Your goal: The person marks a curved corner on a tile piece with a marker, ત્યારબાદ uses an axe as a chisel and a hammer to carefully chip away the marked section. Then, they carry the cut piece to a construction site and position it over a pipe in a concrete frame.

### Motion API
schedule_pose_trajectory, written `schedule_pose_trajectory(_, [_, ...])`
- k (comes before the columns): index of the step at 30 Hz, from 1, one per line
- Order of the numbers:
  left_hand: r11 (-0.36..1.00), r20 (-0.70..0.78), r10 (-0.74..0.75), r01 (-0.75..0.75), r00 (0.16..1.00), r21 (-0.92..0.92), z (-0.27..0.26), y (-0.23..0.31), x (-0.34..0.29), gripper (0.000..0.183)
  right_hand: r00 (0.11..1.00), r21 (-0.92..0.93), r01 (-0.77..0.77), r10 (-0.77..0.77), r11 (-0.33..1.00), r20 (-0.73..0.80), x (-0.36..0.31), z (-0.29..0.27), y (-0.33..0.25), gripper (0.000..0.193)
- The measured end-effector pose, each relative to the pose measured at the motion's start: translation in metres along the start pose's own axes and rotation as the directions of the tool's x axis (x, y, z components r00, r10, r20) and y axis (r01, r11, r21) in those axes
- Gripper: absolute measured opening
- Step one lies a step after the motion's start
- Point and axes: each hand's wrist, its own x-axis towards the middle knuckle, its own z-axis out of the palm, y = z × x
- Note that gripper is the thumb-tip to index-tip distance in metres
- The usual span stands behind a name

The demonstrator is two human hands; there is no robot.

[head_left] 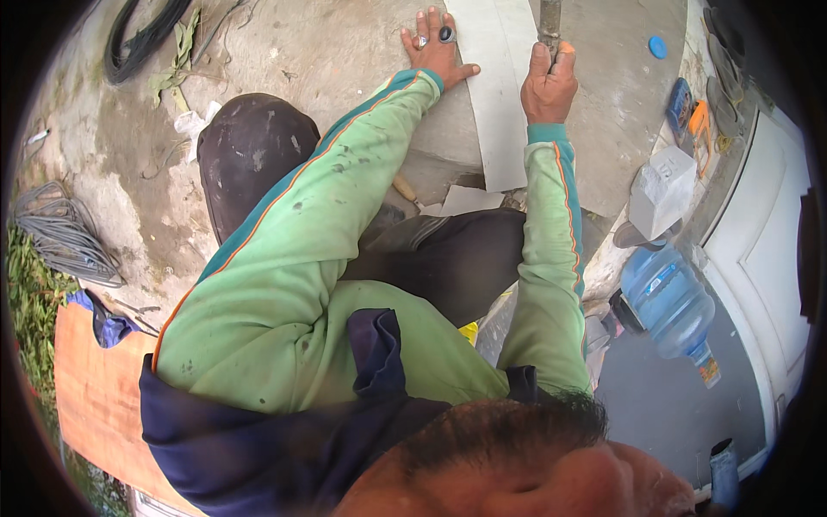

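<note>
My left hand (438,59) lies flat with its fingers spread, at the left edge of a long pale strip of sheet material (500,121) on the concrete floor. Its thumb reaches onto the strip; a ring with a dark stone shows on one finger. On the strip's right side, my right hand (550,89) is closed round a grey, worn rod-like handle (550,19). The handle's far end is cut off by the picture's upper edge, so its kind cannot be told. Nearer my legs lie a small wooden handle (403,188) and an offcut of pale sheet (470,200).
To the right are a blue water jug (668,297), a white block-shaped container (662,189), blue and orange footwear (680,108) and a blue lid (657,46). Coiled grey cable (65,228) and a black coil (142,39) lie left. An orange-brown board (103,388) stands behind left.
</note>
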Motion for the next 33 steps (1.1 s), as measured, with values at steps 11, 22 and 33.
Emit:
schedule_pose_trajectory(11, [0.998, -0.009, -0.024, 0.024, 1.0, 0.064, 0.008, -0.002, 0.001, 0.12, 0.968, -0.145, -0.194, 0.213, 0.97, 0.13, 0.006, 0.001, 0.006, 0.039])
schedule_pose_trajectory(22, [0.994, 0.195, -0.108, 0.101, 0.975, 0.047, -0.014, 0.019, 0.003, 0.12, 0.963, -0.156, -0.207, 0.229, 0.966, 0.144, -0.016, -0.012, 0.042, 0.037])
schedule_pose_trajectory(33, [0.992, 0.153, -0.102, 0.089, 0.983, 0.093, -0.005, 0.02, 0.001, 0.12, 0.948, -0.268, -0.181, 0.24, 0.946, 0.207, -0.035, -0.023, 0.062, 0.035])
